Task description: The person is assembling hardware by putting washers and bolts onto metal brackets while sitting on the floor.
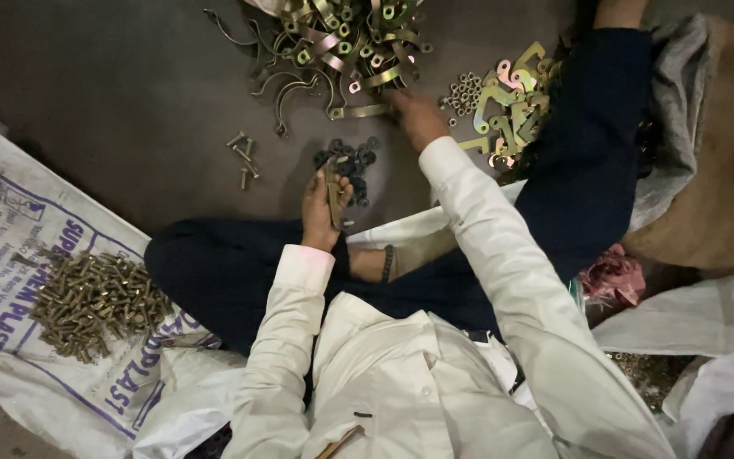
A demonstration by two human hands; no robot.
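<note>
The left hand (323,208) is closed round a single flat metal piece (334,202), held upright just beside a small heap of black washers (350,160), too many and too overlapped to count. The right hand (415,117) reaches onto the near edge of a tangled pile of curved metal clamps (341,47); whether its fingers grip one cannot be told. About five loose bolts (244,157) lie on the dark floor (129,85). One white woven sack (10,229) with blue print, lower left, carries a heap of brass-coloured bolts (95,302)
</note>
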